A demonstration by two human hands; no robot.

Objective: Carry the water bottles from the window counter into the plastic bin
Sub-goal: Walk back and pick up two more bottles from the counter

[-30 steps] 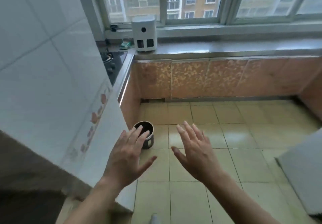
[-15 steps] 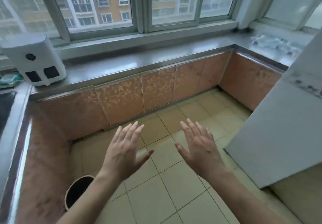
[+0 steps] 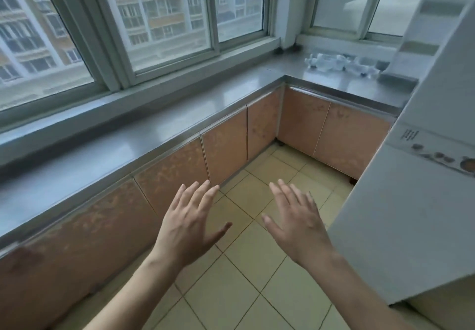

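Head view: both hands are up in front of the person, over the tiled floor [image 3: 231, 291], backs twd the camera. Left hand [image 3: 191, 223] is spread flat, fingers [image 3: 203, 196] extended and slightly fanned, thumb out to the side, holding nothing. Right hand [image 3: 295, 223] is the same: flat, fingers apart, thumb pointing inward, holding nothing. The two hands are near each other but apart, w/ floor showing between them. The water bottles [image 3: 339, 63] lie as a clear, blurry cluster on the far right stretch of the window counter [image 3: 180, 124], past the corner where the grey worktop turns, just below the right-hand window [image 3: 341, 0]. They're well apart from both hands; how many there are can't be told. Counter runs L-shaped under the windows, w/ orange-brown cabinet doors [image 3: 226, 149] beneath it. A white tiled wall edge [image 3: 411, 214] fills the right side, partly hiding the counter end beside the bottles. Apartment blocks show thru the glass at left.
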